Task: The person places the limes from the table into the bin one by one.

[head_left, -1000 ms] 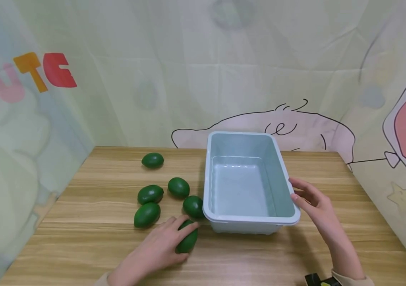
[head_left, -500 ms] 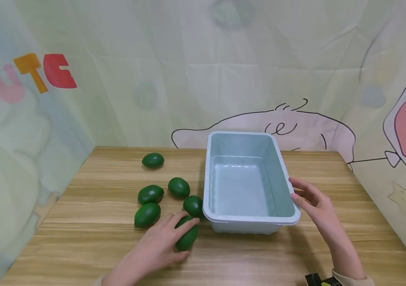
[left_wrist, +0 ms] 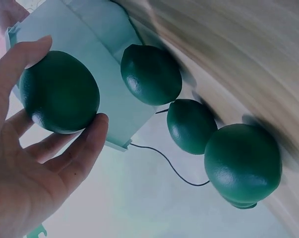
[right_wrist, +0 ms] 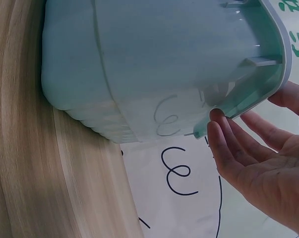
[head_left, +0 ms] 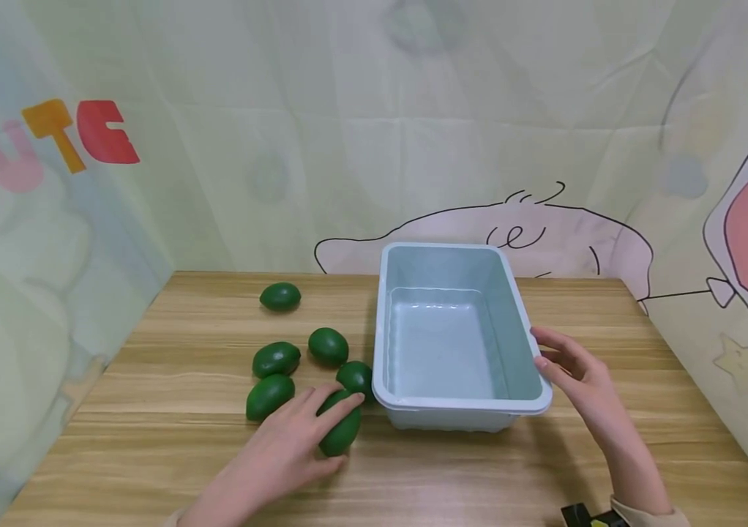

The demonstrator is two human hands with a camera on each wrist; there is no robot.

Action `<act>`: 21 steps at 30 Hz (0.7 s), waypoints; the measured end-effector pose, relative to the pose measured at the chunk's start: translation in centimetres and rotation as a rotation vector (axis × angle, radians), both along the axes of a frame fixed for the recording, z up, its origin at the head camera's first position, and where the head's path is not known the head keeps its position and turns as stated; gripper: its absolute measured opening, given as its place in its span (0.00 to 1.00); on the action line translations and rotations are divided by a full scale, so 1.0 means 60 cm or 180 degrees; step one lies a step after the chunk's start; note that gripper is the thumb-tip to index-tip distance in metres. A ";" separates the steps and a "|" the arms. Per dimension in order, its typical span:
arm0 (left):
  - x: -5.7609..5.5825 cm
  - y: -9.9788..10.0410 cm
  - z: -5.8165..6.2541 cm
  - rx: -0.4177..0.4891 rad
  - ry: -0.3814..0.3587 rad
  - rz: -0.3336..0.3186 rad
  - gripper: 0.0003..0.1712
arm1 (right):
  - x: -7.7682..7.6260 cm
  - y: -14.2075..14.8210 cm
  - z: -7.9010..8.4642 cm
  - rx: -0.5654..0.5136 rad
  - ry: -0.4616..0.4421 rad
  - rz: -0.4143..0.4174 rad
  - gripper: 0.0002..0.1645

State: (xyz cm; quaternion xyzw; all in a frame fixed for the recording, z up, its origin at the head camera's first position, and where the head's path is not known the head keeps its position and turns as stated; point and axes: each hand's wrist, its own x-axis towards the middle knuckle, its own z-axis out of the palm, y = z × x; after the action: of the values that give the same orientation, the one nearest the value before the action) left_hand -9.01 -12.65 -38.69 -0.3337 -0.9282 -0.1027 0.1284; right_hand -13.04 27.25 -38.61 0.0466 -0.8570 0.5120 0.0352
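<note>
Sides of the bin are given as the person's own. A light blue bin [head_left: 462,405] stands upright on a wood-grain table [head_left: 618,329]. To the left of the bin's near corner, the left hand [head_left: 295,439] grips a green fruit [left_wrist: 60,94]. Thumb and fingers are bent around opposite sides of it, opened about as far as the fruit is wide. The fruit is outside the bin; from here I cannot tell whether it clears the tabletop.

At the bin's right rim I observe the right hand [head_left: 578,373], half open, fingers loosely bent and thumb apart from the index finger. It touches the rim; whether it pinches it or merely rests there, I cannot tell.

Five further fruits lie left of the bin. The nearest fruit [head_left: 356,379] is tight by its left wall; contact cannot be confirmed. A second fruit [head_left: 328,347] lies slightly farther out. A pair, the upper fruit [head_left: 277,359] and the lower fruit [head_left: 271,397], lies close together, farther from the bin. The last fruit [head_left: 280,297] lies well apart from the bin, level with its far half. Behind the bin hangs a printed backdrop [head_left: 268,212].
</note>
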 end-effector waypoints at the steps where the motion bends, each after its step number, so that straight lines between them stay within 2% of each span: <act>1: 0.000 0.000 0.001 0.0010 0.0025 -0.0001 0.43 | 0.000 0.000 0.000 0.0001 -0.0004 0.0001 0.29; 21: 0.005 -0.002 0.028 0.0111 0.0378 -0.0024 0.45 | 0.000 -0.001 0.000 -0.0030 0.0012 -0.0024 0.30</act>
State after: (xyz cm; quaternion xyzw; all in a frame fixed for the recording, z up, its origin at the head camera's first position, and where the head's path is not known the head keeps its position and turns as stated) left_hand -8.70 -12.76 -37.03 -0.3404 -0.9158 -0.0994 0.1886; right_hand -13.01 27.17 -38.61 0.0443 -0.8547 0.5158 0.0390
